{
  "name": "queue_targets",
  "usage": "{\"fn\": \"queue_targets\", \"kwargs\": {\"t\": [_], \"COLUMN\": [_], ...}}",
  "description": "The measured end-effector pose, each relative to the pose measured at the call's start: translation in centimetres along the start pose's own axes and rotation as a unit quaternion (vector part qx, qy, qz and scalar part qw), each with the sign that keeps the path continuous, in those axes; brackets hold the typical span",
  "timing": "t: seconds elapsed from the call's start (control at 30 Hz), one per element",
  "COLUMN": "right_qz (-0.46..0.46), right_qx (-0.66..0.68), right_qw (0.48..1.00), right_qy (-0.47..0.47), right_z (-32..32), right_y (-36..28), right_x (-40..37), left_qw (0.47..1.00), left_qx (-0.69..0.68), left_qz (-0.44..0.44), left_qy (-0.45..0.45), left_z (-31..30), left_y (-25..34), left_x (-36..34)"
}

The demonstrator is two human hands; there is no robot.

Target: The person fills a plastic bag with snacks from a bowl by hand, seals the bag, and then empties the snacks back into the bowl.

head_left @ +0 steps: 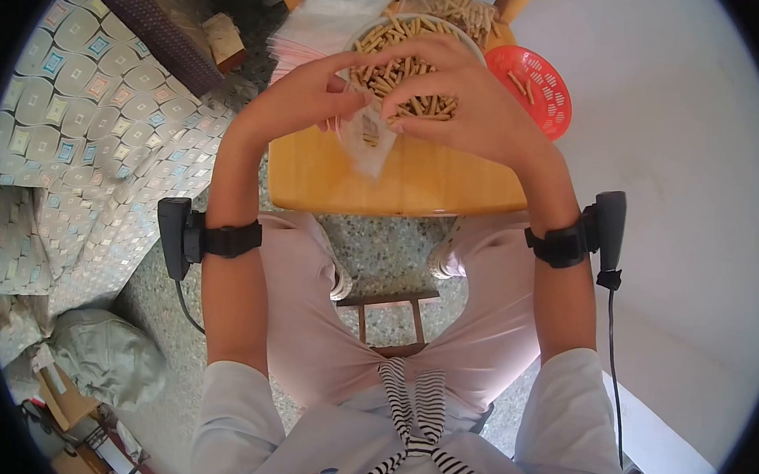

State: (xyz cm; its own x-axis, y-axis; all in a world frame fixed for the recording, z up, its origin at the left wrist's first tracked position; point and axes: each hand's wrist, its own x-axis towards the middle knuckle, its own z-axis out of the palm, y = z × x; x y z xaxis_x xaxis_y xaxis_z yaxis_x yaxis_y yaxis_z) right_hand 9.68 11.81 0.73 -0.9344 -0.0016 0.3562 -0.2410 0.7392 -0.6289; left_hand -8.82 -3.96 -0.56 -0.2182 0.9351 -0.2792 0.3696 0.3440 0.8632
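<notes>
A small clear plastic bag point(371, 154) hangs over the near side of the bowl, with a few short tan stick pieces showing inside it. My left hand point(305, 100) is closed on the bag's upper left edge. On the other side, the curled thumb and forefinger of my right hand point(483, 104) meet at the bag's upper right edge. Between and beyond my hands stands a round pale bowl point(476, 50) heaped with short tan stick pieces point(400, 37). My fingers hide part of the heap and the bag's mouth.
The bowl stands on a yellow wooden chair seat point(452, 185). Flat plastic bags point(328, 17) lie at its left, and a bag of more sticks point(463, 12) lies behind. A red plastic basket point(549, 91) with a few sticks sits right, near the white wall point(670, 168).
</notes>
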Motion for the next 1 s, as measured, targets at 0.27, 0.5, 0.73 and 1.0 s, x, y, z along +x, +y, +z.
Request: {"fn": "queue_targets", "kwargs": {"t": [0.27, 0.5, 0.73, 1.0], "right_qz": [-0.008, 0.055, 0.122, 0.207], "right_qx": [-0.228, -0.107, -0.022, 0.030], "right_qw": [0.973, 0.993, 0.992, 0.975], "right_qy": [0.027, -0.010, 0.015, -0.078], "right_z": [3.8, 1.7, 1.2, 2.9], "right_y": [0.6, 2.2, 4.5, 2.0], "right_x": [-0.4, 0.0, -0.7, 0.4], "left_qw": [0.994, 0.989, 0.992, 0.982], "left_qx": [-0.105, -0.114, -0.089, -0.142], "left_qz": [0.027, 0.026, 0.041, 0.067], "left_qy": [0.029, 0.085, 0.086, 0.104], "left_z": [0.3, 0.4, 0.3, 0.5], "left_y": [0.5, -0.5, -0.4, 1.5], "left_x": [-0.1, 0.6, 0.6, 0.0]}}
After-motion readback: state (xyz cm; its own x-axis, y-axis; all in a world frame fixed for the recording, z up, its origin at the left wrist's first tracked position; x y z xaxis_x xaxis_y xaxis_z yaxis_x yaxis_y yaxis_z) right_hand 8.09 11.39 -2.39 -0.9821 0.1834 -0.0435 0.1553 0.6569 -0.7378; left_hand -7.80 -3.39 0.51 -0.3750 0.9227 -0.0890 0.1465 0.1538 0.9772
